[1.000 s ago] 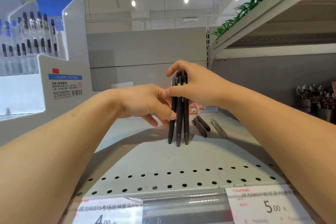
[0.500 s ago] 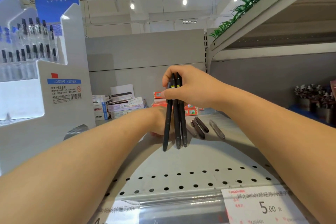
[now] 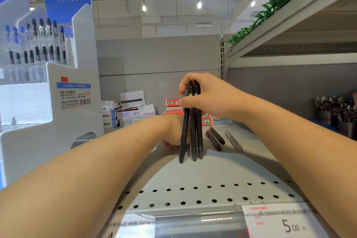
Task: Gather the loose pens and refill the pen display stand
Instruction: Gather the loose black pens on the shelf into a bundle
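On the shelf (image 3: 193, 176), mid-gather:
Change: a second ago our left hand (image 3: 174, 133) was raised beside the bundle, fingers steadying the black pens; now it has dropped to the shelf behind them, reaching toward the back.
Change, view: our head has tipped down and left a little, so the boxes (image 3: 131, 112) at the shelf's back now show.
Bundle: three black pens (image 3: 191, 127) upright, tips hanging just above the shelf, much as they were half a second ago.
Meaning: we judge the squaring-up of the bundle is done and the left hand is going for another loose pen; gathering is part done, refilling not begun.
Right hand: our right hand (image 3: 208, 98) grips the pens near their tops, fingers curled over and pressed together, thumb closing from below; forearm comes in from the right, wrist level.
Left hand: low on the shelf, mostly hidden behind the bundle and our own wrist; we cannot tell whether its fingers are spread or pinching anything.
Left arm: stretched long across the lower left, forearm angled up toward the centre.
Loose pens: two dark pens (image 3: 215, 138) lying side by side just right of the bundle, a grey pen (image 3: 233, 141) near them further right, all flat on the shelf.
Stand: the pen stand (image 3: 75, 75) sits at far left, well apart from both hands, rows of pens in its upper tiers.
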`<action>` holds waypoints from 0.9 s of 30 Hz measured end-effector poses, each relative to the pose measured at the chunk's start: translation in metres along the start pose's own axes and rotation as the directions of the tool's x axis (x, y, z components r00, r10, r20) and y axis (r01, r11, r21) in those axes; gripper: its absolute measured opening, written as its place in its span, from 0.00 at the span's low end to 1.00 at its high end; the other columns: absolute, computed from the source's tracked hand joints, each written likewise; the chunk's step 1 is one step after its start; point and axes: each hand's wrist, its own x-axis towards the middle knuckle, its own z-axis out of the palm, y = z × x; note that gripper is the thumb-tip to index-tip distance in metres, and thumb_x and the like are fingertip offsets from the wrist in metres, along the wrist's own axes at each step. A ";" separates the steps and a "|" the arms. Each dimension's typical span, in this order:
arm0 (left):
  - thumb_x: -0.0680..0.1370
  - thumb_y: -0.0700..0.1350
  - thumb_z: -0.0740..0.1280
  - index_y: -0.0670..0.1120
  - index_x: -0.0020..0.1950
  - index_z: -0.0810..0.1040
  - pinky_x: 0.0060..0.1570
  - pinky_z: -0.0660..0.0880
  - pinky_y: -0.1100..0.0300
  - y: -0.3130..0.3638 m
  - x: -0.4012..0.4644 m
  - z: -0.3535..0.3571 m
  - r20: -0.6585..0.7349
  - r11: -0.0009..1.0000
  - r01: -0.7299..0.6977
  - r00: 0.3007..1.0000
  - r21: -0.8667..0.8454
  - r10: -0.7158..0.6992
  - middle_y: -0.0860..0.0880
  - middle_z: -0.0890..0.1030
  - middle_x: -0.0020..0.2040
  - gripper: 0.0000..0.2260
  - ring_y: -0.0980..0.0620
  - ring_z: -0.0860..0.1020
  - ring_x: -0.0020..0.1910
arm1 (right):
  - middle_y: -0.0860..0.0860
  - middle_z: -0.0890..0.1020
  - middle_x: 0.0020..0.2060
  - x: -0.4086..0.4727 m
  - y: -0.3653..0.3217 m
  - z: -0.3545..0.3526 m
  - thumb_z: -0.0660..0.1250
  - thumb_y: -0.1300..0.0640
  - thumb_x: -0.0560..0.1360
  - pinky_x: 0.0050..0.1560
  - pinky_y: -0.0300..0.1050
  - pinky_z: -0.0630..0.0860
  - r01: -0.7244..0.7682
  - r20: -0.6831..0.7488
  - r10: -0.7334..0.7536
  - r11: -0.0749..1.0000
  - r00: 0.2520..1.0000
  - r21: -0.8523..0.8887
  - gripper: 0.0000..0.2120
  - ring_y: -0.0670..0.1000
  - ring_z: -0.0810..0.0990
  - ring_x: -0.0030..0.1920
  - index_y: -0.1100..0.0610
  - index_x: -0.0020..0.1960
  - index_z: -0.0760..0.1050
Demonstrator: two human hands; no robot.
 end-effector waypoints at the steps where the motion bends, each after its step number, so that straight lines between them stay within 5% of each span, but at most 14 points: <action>1: 0.80 0.44 0.66 0.48 0.39 0.75 0.35 0.75 0.61 -0.006 0.002 -0.001 -0.026 0.998 -0.011 1.000 -0.057 0.009 0.48 0.78 0.37 0.10 0.54 0.75 0.31 | 0.45 0.75 0.34 0.000 0.000 0.000 0.73 0.59 0.75 0.25 0.28 0.66 -0.003 -0.002 0.003 1.000 1.000 -0.001 0.08 0.39 0.72 0.24 0.50 0.46 0.75; 3: 0.79 0.42 0.67 0.48 0.51 0.75 0.34 0.78 0.62 -0.020 -0.004 -0.006 -0.080 0.972 0.039 0.995 -0.233 -0.059 0.47 0.80 0.42 0.03 0.53 0.78 0.32 | 0.46 0.76 0.34 0.000 0.000 0.000 0.72 0.61 0.75 0.24 0.28 0.66 -0.009 -0.004 0.010 1.000 1.000 0.014 0.08 0.39 0.72 0.23 0.51 0.47 0.75; 5: 0.78 0.40 0.69 0.48 0.60 0.74 0.35 0.81 0.60 -0.037 -0.014 -0.012 -0.085 0.862 0.057 0.990 -0.504 -0.115 0.46 0.81 0.47 0.12 0.52 0.82 0.33 | 0.47 0.78 0.35 0.000 0.001 -0.001 0.71 0.61 0.75 0.25 0.29 0.67 -0.017 -0.001 0.017 1.000 1.000 0.016 0.08 0.40 0.72 0.24 0.51 0.49 0.75; 9: 0.78 0.36 0.68 0.40 0.53 0.81 0.38 0.80 0.60 -0.051 -0.034 -0.024 -0.072 0.631 -0.075 0.997 -0.772 0.031 0.44 0.82 0.46 0.06 0.49 0.83 0.35 | 0.48 0.80 0.37 0.002 0.006 -0.001 0.71 0.58 0.74 0.26 0.32 0.68 -0.028 0.000 0.028 1.000 1.000 -0.009 0.12 0.41 0.72 0.26 0.45 0.53 0.75; 16: 0.79 0.34 0.66 0.37 0.56 0.79 0.45 0.83 0.57 -0.044 -0.043 -0.025 -0.053 0.539 -0.165 0.975 -0.826 0.217 0.41 0.84 0.47 0.07 0.50 0.84 0.39 | 0.42 0.81 0.42 0.003 0.008 -0.001 0.72 0.53 0.74 0.36 0.34 0.69 -0.028 -0.027 0.025 0.995 0.999 -0.094 0.20 0.37 0.77 0.34 0.39 0.62 0.72; 24: 0.76 0.35 0.68 0.36 0.59 0.80 0.43 0.82 0.57 -0.044 -0.041 -0.023 -0.048 0.475 -0.175 0.962 -0.862 0.268 0.45 0.84 0.43 0.12 0.49 0.84 0.40 | 0.42 0.77 0.34 0.002 0.002 0.001 0.75 0.54 0.73 0.29 0.28 0.66 0.007 -0.045 -0.009 0.999 0.999 -0.051 0.08 0.38 0.72 0.28 0.45 0.45 0.76; 27: 0.78 0.36 0.63 0.42 0.56 0.81 0.42 0.82 0.57 -0.040 -0.033 -0.015 -0.106 0.538 -0.157 0.987 -0.828 0.125 0.48 0.85 0.44 0.11 0.49 0.84 0.41 | 0.42 0.74 0.31 0.002 -0.001 0.001 0.74 0.57 0.72 0.28 0.30 0.65 0.016 -0.026 -0.017 0.999 1.000 -0.045 0.09 0.40 0.68 0.26 0.47 0.44 0.75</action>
